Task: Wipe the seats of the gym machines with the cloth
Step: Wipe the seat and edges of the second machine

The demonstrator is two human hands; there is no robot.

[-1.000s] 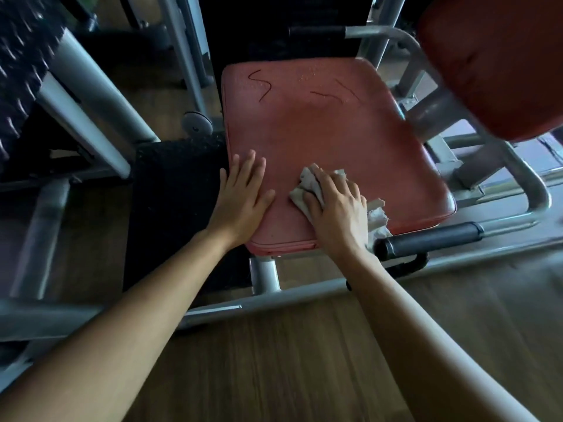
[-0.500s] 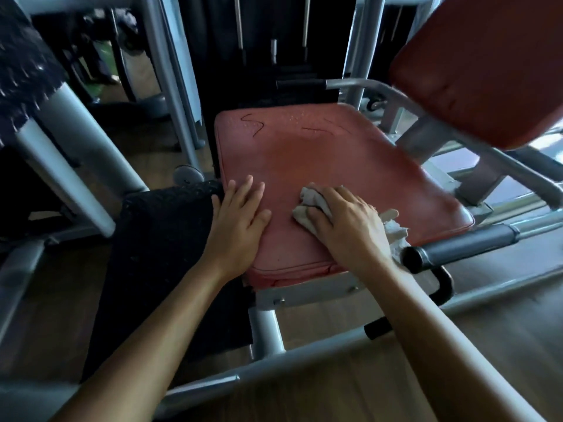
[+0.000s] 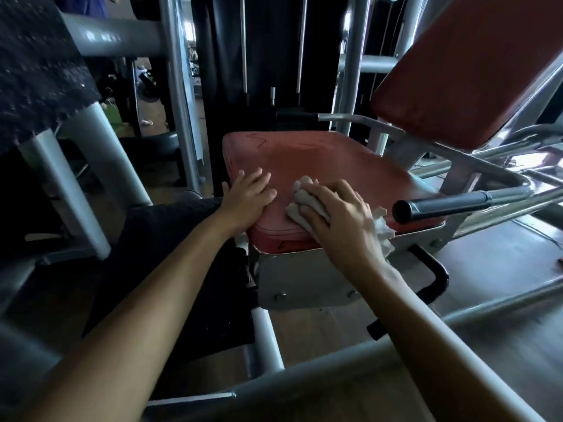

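The right hand [image 3: 344, 214] curls its fingers over the bunched cloth [image 3: 304, 205] and presses it on the red seat [image 3: 320, 166] near its 6 o'clock edge (one tail hangs off). At the cloth's 9 o'clock, the left hand [image 3: 246, 196] lies flat on the seat, fingers straight.

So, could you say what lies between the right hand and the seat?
The crumpled cloth, held under the right hand against the seat, in the head view.
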